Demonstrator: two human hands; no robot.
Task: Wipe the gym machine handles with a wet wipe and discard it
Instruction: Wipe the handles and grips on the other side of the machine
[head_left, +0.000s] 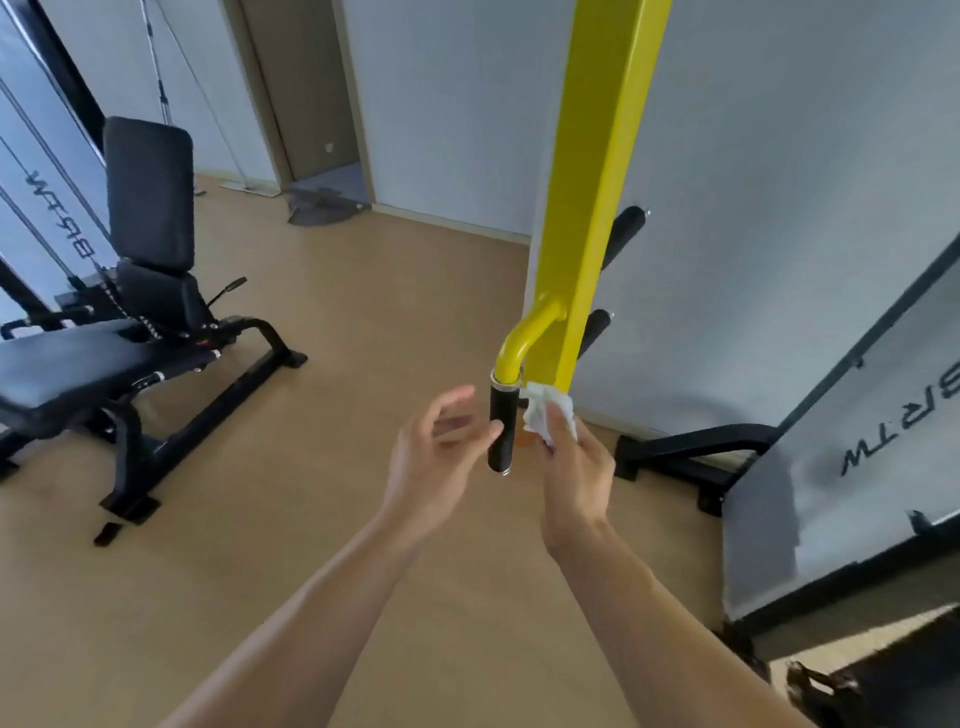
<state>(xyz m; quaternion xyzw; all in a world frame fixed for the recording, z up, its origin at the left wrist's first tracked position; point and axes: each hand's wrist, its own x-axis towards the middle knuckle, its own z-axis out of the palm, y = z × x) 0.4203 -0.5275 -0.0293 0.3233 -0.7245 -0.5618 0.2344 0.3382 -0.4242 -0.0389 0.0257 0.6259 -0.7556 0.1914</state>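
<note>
While the crumpled white wet wipe (549, 415) is pinched in the right hand (574, 470), limp and best bunched, the short black foam-covered handle (502, 428) between both hands is approached by the spread, empty left hand (434, 462).

Black padded adjustable bench (130, 332), backrest raised, at left on the tan wood-look floor (332, 415); steel cables (156, 62) above and behind it; brown door (306, 88) in the far wall; dark floor mat (324, 205) at its threshold; black machine base foot (691, 454) at right.
</note>
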